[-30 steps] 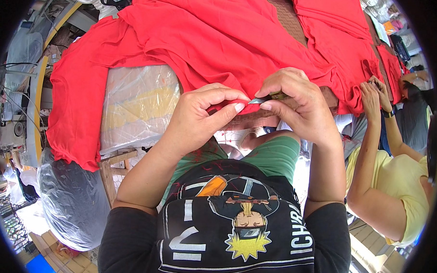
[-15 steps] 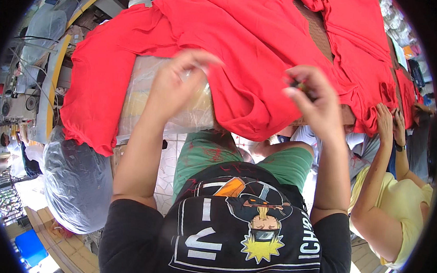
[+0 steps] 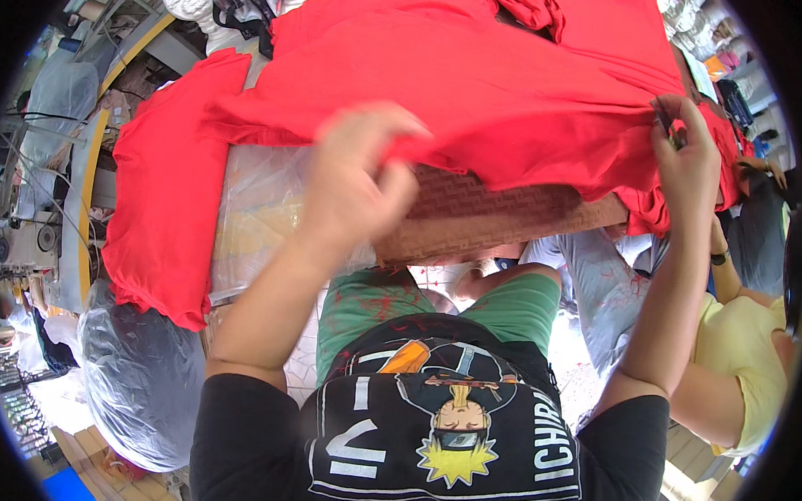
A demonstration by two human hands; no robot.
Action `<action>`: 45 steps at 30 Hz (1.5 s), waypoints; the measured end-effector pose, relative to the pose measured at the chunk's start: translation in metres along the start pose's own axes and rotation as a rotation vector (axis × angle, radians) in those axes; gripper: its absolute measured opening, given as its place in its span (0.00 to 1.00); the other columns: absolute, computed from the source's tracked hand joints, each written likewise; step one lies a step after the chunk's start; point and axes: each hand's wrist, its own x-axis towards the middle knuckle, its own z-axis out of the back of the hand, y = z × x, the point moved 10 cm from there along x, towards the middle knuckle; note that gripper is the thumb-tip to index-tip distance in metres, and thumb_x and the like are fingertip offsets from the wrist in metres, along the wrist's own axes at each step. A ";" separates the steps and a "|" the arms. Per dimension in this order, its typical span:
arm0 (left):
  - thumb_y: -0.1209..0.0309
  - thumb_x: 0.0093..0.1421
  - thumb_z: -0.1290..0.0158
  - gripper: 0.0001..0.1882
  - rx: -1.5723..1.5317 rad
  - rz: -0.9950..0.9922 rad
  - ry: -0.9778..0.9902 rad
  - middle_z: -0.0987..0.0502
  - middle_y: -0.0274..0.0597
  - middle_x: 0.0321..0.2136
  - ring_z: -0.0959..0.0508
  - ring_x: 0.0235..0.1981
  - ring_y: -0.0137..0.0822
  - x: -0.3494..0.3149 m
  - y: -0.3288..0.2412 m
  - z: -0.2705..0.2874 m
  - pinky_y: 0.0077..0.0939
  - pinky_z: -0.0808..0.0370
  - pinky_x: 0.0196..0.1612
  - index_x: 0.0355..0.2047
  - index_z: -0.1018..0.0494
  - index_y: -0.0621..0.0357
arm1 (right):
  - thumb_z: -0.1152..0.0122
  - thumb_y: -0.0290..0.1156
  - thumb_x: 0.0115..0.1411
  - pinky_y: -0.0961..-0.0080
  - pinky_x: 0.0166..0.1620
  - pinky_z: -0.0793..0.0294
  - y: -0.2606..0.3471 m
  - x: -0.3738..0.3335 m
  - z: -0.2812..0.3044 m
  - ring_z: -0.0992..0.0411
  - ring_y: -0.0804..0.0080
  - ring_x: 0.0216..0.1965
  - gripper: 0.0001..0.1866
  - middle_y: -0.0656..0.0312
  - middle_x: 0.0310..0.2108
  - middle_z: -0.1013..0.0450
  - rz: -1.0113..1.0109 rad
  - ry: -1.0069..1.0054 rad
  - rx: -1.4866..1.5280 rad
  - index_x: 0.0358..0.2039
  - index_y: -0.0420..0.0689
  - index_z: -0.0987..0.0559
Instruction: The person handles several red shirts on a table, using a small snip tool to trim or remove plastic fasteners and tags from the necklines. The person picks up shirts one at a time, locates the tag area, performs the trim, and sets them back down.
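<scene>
A red garment [image 3: 477, 103] lies spread over the brown-covered table, its near edge stretched between my hands. My left hand [image 3: 359, 178], smeared by motion, is closed on that edge above the table's front, with a bit of red cloth showing between thumb and fingers. At the garment's right end, my right hand [image 3: 691, 155] is closed around small dark thread snips [image 3: 663, 121], whose narrow tip points up and away. The fingers also meet the red cloth there; how firmly they grip it is hidden.
A folded red garment [image 3: 169, 181] hangs over the table's left end beside a clear plastic-wrapped block [image 3: 265, 219]. A large plastic-covered bundle [image 3: 136, 383] stands at the lower left. At the right, a co-worker in a yellow top [image 3: 737, 377] is close by.
My left hand has closed on the red cloth. My right hand has moved right and away with the snips. The garment's near edge has been lifted and drawn back, baring the brown table cover.
</scene>
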 end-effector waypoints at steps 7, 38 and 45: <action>0.72 0.55 0.40 0.09 -0.401 0.328 -0.036 0.21 0.43 0.42 0.24 0.47 0.39 -0.017 0.043 -0.007 0.31 0.30 0.53 0.37 0.21 0.56 | 0.42 0.22 0.49 0.59 0.41 0.28 -0.019 -0.006 -0.041 0.25 0.47 0.37 0.14 0.46 0.32 0.24 0.059 0.662 -0.479 0.39 0.38 0.23; 0.69 0.66 0.48 0.11 -0.673 0.693 0.303 0.22 0.36 0.32 0.25 0.37 0.22 -0.056 0.033 -0.110 0.17 0.28 0.43 0.38 0.24 0.66 | 0.35 0.28 0.57 0.79 0.37 0.27 0.056 -0.106 -0.160 0.27 0.82 0.31 0.08 0.64 0.27 0.22 -0.155 0.582 0.847 0.36 0.39 0.20; 0.77 0.58 0.41 0.11 -0.602 0.607 0.305 0.21 0.39 0.36 0.22 0.38 0.26 -0.057 0.018 -0.102 0.19 0.26 0.41 0.41 0.22 0.66 | 0.34 0.29 0.56 0.79 0.35 0.27 0.059 -0.104 -0.151 0.28 0.81 0.28 0.09 0.63 0.26 0.22 -0.124 0.562 0.839 0.35 0.39 0.20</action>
